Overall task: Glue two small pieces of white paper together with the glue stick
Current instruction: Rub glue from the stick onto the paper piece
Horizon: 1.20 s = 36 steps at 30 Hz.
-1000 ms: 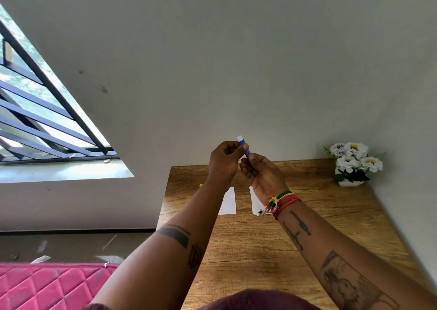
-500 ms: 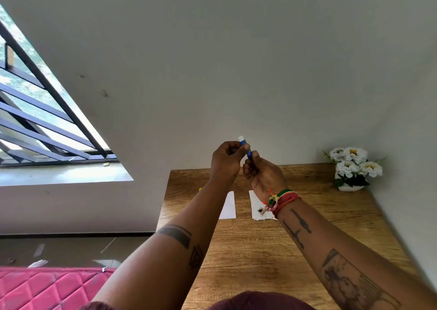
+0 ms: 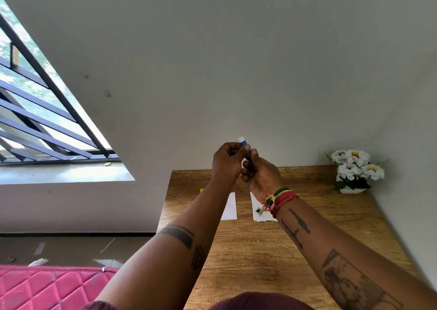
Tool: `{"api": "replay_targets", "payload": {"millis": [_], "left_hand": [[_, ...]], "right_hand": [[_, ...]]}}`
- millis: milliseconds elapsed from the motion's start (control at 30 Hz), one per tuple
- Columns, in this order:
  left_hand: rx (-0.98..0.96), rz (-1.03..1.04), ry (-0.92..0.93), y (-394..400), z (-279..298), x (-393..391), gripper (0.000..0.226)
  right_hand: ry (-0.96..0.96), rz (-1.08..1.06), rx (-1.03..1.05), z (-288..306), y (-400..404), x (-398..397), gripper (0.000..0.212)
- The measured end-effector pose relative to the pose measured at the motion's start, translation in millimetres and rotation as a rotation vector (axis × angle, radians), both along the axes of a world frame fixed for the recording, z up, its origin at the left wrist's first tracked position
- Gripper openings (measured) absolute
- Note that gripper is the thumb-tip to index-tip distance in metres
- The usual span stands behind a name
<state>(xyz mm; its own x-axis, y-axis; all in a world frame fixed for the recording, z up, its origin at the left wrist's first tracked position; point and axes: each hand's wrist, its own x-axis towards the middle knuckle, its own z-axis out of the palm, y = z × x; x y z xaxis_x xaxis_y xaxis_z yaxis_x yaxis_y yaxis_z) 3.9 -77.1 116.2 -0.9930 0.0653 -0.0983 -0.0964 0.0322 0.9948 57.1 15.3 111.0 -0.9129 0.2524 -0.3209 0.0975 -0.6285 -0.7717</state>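
Blue and white, the glue stick point(image 3: 243, 142) is held up in the air between both hands, above the far part of the wooden table point(image 3: 260, 250) and well clear of the paper. Its long axis tilts — white end up and toward the left hand point(image 3: 228, 161), lower end running down into the right hand point(image 3: 261, 174). The left hand pinches the upper part between thumb and curled fingers; the right hand's fingers are curled round the lower barrel, most of which is hidden in the fist. Whether a cap is on or off I cannot tell.

Both small pieces of white paper lie flat on the table below and nearer the person than the stick: the left paper piece point(image 3: 230, 206) partly under the left forearm, the right paper piece point(image 3: 257, 211) just beside it, partly behind the right wrist and its woven bracelets point(image 3: 280, 197). A narrow strip of bare wood parts them.

My reading is that the stick is being opened or wound up. The next move would bring it down and toward the person; the right paper piece sits almost straight under the right hand, so that hand is the nearer one to apply glue.
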Motion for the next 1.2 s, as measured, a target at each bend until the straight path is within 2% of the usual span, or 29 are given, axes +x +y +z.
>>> {"api": "replay_targets", "payload": {"millis": [233,433,567,767,1000,1067,1200], "left_hand": [[-0.017,-0.056,0.017,6.0,3.8,3.9,0.012],[0.005,0.005,0.005,5.5,0.0,2.3,0.015],[0.012,-0.009,0.015,7.0,-0.8,3.4,0.012],[-0.023,-0.039,0.023,8.7,-1.8,5.6,0.012],[0.012,-0.002,0.008,5.9,-4.6,1.0,0.013],[0.007,-0.015,-0.001,7.7,-4.5,2.2,0.012],[0.0,-0.03,-0.013,9.6,-2.6,4.2,0.011]], "right_hand": [[-0.123,0.013,-0.029,0.9,2.6,-2.9,0.062],[-0.046,-0.031,-0.035,-2.2,5.1,1.5,0.045],[-0.054,-0.062,0.024,-4.7,5.9,3.3,0.045],[-0.143,-0.019,-0.021,-3.9,4.4,2.2,0.054],[-0.081,-0.07,0.079,-3.4,1.2,6.2,0.039],[-0.116,-0.076,0.122,-1.1,0.0,3.7,0.041],[-0.193,-0.041,0.049,-0.2,1.0,0.3,0.054]]}}
